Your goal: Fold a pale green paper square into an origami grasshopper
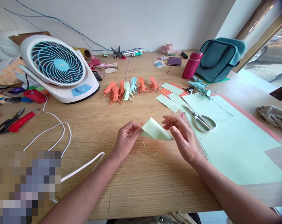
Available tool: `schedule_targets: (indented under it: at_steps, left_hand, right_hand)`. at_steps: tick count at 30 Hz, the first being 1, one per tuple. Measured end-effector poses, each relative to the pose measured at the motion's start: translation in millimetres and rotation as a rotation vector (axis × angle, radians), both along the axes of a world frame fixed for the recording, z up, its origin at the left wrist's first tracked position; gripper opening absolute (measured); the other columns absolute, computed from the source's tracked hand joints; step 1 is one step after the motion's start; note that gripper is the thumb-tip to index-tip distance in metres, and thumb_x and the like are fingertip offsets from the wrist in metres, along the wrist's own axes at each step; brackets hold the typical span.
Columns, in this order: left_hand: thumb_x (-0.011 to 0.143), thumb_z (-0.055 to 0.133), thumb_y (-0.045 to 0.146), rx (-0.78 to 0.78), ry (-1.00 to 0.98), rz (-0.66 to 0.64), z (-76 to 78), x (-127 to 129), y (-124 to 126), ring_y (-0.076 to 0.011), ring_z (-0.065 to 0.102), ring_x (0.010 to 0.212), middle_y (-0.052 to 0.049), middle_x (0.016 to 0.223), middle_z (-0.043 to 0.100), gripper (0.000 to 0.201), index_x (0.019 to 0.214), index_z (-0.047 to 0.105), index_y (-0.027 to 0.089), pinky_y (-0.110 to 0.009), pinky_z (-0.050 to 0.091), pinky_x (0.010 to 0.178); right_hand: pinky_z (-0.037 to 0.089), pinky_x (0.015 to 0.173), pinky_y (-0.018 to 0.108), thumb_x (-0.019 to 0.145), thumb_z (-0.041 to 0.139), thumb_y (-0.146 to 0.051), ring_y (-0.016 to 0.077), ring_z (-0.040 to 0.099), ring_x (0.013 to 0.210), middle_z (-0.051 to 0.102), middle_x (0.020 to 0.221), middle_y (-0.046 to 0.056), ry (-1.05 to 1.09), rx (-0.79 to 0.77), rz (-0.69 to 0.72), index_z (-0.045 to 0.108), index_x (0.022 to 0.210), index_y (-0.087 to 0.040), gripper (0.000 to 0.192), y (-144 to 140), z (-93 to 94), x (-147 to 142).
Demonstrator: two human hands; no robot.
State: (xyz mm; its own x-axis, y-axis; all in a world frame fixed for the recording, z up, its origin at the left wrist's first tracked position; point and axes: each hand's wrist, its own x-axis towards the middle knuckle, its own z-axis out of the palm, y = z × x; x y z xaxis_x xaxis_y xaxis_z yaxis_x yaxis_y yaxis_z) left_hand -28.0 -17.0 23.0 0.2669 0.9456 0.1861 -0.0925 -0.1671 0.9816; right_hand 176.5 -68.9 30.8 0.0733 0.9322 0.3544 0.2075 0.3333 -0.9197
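Note:
A small sheet of pale green paper (156,130), partly folded over, is held just above the wooden table in front of me. My left hand (129,135) pinches its left corner between thumb and fingers. Beside the paper's right end, my right hand (181,135) has its fingers apart and curved; whether a fingertip touches the edge is hard to see. Beyond my hands stand several folded paper figures, among them an orange one (143,84), a pale green one (127,91) and a light blue one (133,85).
Scissors (202,119) lie on large green sheets (243,155) at right, near smaller cut pieces (167,102). A fan (61,65) stands left, its white cable (68,133) crossing the table. A red-handled cutter (23,120), a pink bottle (192,65) and a teal bag (219,60) are farther off.

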Motion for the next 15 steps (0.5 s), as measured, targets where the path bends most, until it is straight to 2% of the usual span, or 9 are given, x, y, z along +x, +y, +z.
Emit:
schedule_targets:
  at_steps: [2, 3, 4, 6, 8, 10, 13, 15]
  left_hand:
    - [0.08, 0.076, 0.041, -0.182, -0.197, 0.059, -4.2, 6, 2, -0.0127, 0.054, 0.072, 0.003, 0.071, 0.06, 0.029, 0.071, 0.061, 0.019, -0.025, 0.042, 0.075]
    - [0.076, 0.079, 0.041, -0.253, -0.258, 0.075, -4.7, 9, 2, -0.0127, 0.054, 0.074, 0.003, 0.072, 0.061, 0.03, 0.07, 0.06, 0.018, -0.025, 0.042, 0.076]
    - [0.074, 0.08, 0.041, -0.306, -0.299, 0.085, -3.9, 14, 3, -0.0127, 0.055, 0.075, 0.003, 0.074, 0.062, 0.03, 0.07, 0.06, 0.018, -0.025, 0.042, 0.077]
    - [0.072, 0.081, 0.039, -0.35, -0.339, 0.12, 1.0, 24, 4, -0.0127, 0.055, 0.076, 0.003, 0.074, 0.063, 0.031, 0.07, 0.059, 0.018, -0.024, 0.041, 0.077]
    - [0.072, 0.08, 0.038, -0.339, -0.347, 0.141, 8.5, 37, 3, -0.0132, 0.055, 0.079, 0.003, 0.076, 0.063, 0.029, 0.07, 0.059, 0.018, -0.024, 0.04, 0.077]
    - [0.074, 0.077, 0.039, -0.297, -0.345, 0.112, 15.1, 51, 1, -0.0137, 0.055, 0.08, 0.002, 0.075, 0.062, 0.028, 0.07, 0.06, 0.018, -0.025, 0.041, 0.079]
    - [0.077, 0.076, 0.038, -0.242, -0.284, 0.089, 17.4, 72, -5, -0.0117, 0.051, 0.074, 0.003, 0.071, 0.056, 0.03, 0.065, 0.058, 0.017, -0.022, 0.04, 0.072]
    - [0.077, 0.077, 0.039, -0.272, -0.288, 0.055, 13.2, 84, -9, -0.0106, 0.05, 0.071, 0.003, 0.076, 0.056, 0.03, 0.068, 0.059, 0.017, -0.022, 0.04, 0.067]
  right_hand:
    - [0.048, 0.086, 0.035, 0.098, 0.05, -0.051, 0.0203, 0.059, 0.098, 0.064, 0.108, 0.006, 0.138, -0.1, -0.023, 0.063, 0.119, -0.024, 0.036, 4, -10.7, -3]
    - [0.049, 0.082, 0.034, 0.099, 0.048, -0.052, 0.0192, 0.06, 0.092, 0.064, 0.101, 0.005, 0.248, -0.153, -0.013, 0.063, 0.118, -0.024, 0.037, 5, -16.2, -5]
    - [0.049, 0.079, 0.033, 0.1, 0.043, -0.053, 0.0182, 0.06, 0.087, 0.064, 0.094, 0.004, 0.358, -0.2, 0.01, 0.064, 0.115, -0.025, 0.038, 7, -21.0, -8]
    - [0.049, 0.075, 0.032, 0.101, 0.039, -0.053, 0.0167, 0.059, 0.084, 0.064, 0.1, 0.005, 0.526, -0.223, 0.046, 0.066, 0.1, -0.023, 0.04, 8, -26.6, -14]
    - [0.05, 0.077, 0.03, 0.098, 0.05, -0.05, 0.0161, 0.059, 0.088, 0.064, 0.107, 0.005, 0.489, -0.229, 0.088, 0.066, 0.101, -0.024, 0.031, 7, -26.5, -18]
    - [0.049, 0.078, 0.03, 0.091, 0.063, -0.047, 0.0161, 0.059, 0.089, 0.065, 0.105, 0.004, 0.385, -0.228, 0.105, 0.067, 0.102, -0.024, 0.026, 6, -23.4, -20]
    - [0.049, 0.072, 0.029, 0.084, 0.072, -0.048, 0.0156, 0.058, 0.077, 0.066, 0.083, 0.002, 0.328, -0.229, 0.054, 0.069, 0.088, -0.021, 0.027, 7, -21.2, -19]
    - [0.048, 0.068, 0.029, 0.081, 0.074, -0.05, 0.0151, 0.056, 0.069, 0.064, 0.071, 0.001, 0.353, -0.232, 0.006, 0.067, 0.077, -0.019, 0.031, 9, -23.2, -17]
